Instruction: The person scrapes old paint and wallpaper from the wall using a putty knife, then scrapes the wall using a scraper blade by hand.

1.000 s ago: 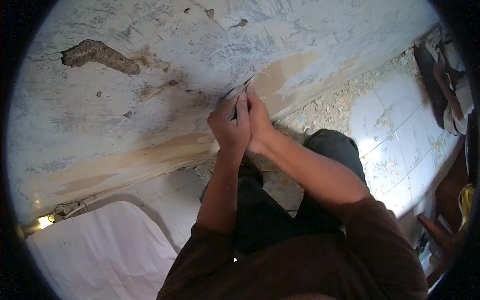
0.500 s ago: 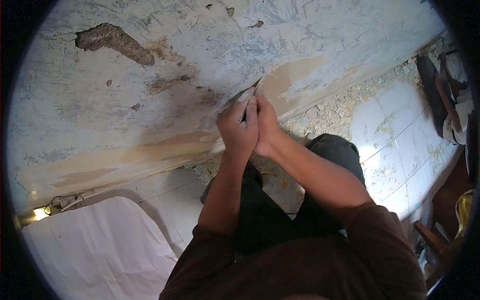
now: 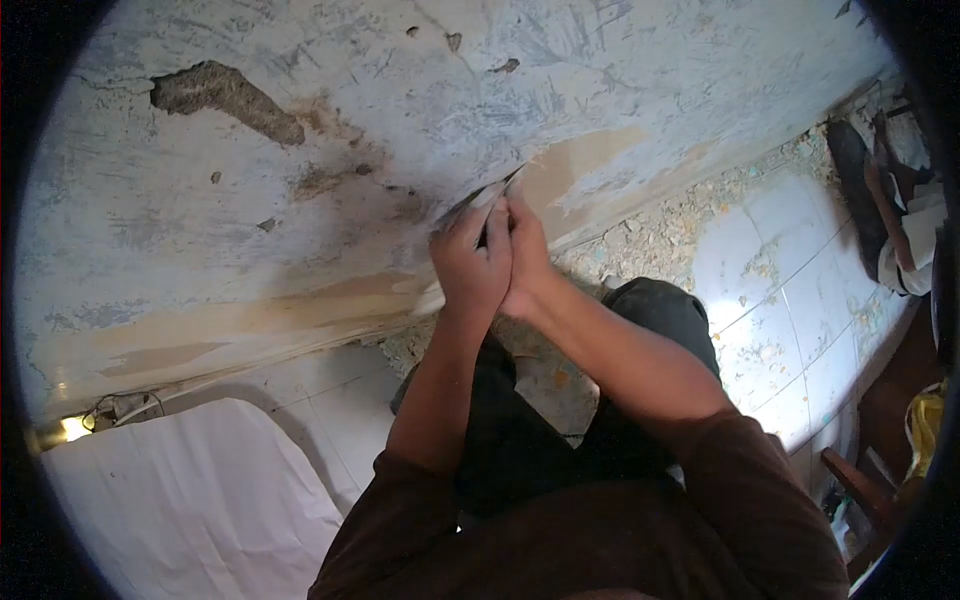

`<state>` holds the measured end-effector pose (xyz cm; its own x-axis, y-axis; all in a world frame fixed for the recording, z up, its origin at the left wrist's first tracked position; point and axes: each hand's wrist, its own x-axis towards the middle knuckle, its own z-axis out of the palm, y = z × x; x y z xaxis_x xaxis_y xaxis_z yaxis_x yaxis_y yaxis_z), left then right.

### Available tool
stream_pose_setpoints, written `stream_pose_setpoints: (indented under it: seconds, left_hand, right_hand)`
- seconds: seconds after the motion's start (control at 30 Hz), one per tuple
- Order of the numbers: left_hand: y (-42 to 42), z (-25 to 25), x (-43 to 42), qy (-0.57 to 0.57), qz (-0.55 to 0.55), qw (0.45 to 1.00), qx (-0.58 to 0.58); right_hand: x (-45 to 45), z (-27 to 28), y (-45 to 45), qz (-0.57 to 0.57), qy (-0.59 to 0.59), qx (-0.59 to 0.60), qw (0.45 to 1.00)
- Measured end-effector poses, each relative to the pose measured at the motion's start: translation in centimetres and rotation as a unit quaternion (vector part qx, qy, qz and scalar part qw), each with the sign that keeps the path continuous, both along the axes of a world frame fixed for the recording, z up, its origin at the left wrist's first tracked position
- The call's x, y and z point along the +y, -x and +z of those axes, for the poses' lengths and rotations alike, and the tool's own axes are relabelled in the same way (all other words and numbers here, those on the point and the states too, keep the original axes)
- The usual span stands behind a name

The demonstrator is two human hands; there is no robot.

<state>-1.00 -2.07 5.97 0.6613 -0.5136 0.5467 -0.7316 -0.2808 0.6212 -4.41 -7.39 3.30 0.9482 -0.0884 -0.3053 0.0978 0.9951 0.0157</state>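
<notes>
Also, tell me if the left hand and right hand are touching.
Touching: the head view shows the left hand and the right hand meeting along their inner sides.

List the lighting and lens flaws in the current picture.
Head view: a rounded black border cuts off the corners; glare whitens the floor tiles at right; a small light glows at lower left; a soft shadow darkens the wall beside the left hand; the thin tool at the fingers is too indistinct to identify.
</notes>
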Motion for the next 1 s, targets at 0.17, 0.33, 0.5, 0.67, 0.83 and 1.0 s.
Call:
stream_pose_setpoints:
  seconds: [0.17,0.33,0.5,0.67,0.83,1.0]
  left_hand:
    - [0.2,0.1,0.7,-0.011,0.003,0.999,-0.039]
    - [0.6,0.1,-0.2,0.000,0.019,1.000,0.002]
    - [0.6,0.6,0.3,0.021,0.000,0.999,-0.027]
    - [0.6,0.4,-0.1,-0.013,0.006,1.000,-0.014]
    - [0.7,0.2,0.2,0.036,0.001,0.999,-0.041]
    - [0.4,0.4,0.1,-0.007,0.019,0.999,-0.042]
  right_hand:
    - [0.5,0.0,-0.4,-0.022,-0.023,-0.029,0.999]
    - [-0.8,0.0,0.9,-0.007,-0.020,-0.025,0.999]
    - [0.1,-0.9,-0.3,0.012,0.005,-0.020,1.000]
    - [-1.2,0.0,1.1,0.024,0.002,-0.023,0.999]
    - [-0.7,-1.2,-0.2,0.026,0.034,0.003,0.999]
    - [-0.9,1.3,0.7,0.043,0.021,-0.005,0.999]
